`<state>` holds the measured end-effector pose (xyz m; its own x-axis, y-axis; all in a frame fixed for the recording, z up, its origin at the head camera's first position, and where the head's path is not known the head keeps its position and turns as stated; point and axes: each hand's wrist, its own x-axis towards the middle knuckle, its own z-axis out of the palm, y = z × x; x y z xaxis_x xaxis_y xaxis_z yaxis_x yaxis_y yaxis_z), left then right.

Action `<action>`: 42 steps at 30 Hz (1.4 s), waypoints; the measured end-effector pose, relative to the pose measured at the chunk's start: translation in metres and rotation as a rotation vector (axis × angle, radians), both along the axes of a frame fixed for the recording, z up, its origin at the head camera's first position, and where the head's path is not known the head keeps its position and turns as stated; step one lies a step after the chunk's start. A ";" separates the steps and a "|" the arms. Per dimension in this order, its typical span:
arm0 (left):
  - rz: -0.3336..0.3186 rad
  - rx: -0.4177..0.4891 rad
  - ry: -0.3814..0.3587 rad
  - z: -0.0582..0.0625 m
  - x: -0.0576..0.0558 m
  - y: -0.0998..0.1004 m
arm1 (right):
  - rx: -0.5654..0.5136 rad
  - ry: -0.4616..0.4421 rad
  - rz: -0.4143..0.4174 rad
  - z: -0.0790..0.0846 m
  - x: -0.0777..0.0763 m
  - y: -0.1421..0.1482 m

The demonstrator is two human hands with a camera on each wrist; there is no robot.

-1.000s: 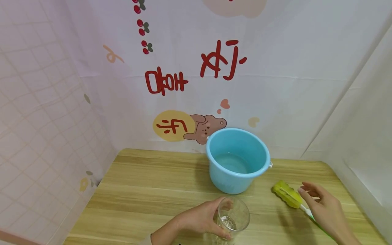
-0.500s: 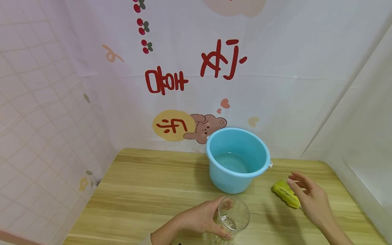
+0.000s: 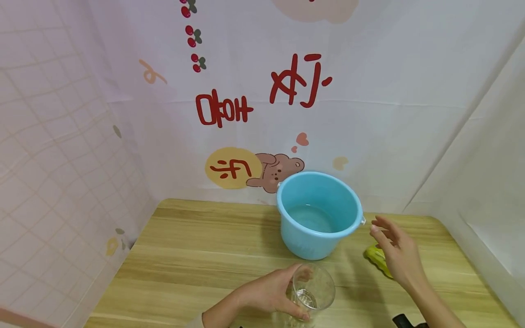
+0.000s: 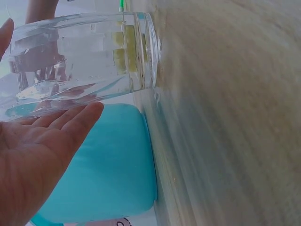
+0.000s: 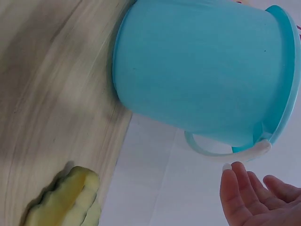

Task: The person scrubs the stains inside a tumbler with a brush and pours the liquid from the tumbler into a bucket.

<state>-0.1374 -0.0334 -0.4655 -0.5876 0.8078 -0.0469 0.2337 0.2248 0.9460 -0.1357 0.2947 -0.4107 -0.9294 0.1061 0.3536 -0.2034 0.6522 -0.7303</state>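
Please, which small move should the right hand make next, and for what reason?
Probably, the right hand should ease slightly closer to the blue bucket: it appears to hold nothing, and its fingers are near the bucket's handle, while the left hand grips the glass.

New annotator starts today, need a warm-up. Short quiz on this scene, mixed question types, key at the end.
1. True or false: the yellow-green sponge lies on the table, apart from the right hand.
2. Fill in the blank: in the head view, the bucket is light ____.
3. Multiple choice: what does the left hand grip?
A) the bucket
B) the clear glass
C) the sponge

Key: 1. True, the right wrist view shows the gap. 2. blue. 3. B.
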 end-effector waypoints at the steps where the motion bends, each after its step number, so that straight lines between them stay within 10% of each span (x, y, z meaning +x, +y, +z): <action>1: -0.001 0.000 0.005 0.000 0.000 0.001 | 0.001 -0.002 -0.007 0.000 -0.001 -0.001; 26: -0.015 0.003 0.041 -0.002 -0.005 0.001 | -0.015 -0.161 -0.087 0.011 -0.030 -0.018; 42: 0.007 0.021 0.025 -0.002 -0.004 0.001 | 0.035 -0.043 -0.062 0.008 -0.032 -0.023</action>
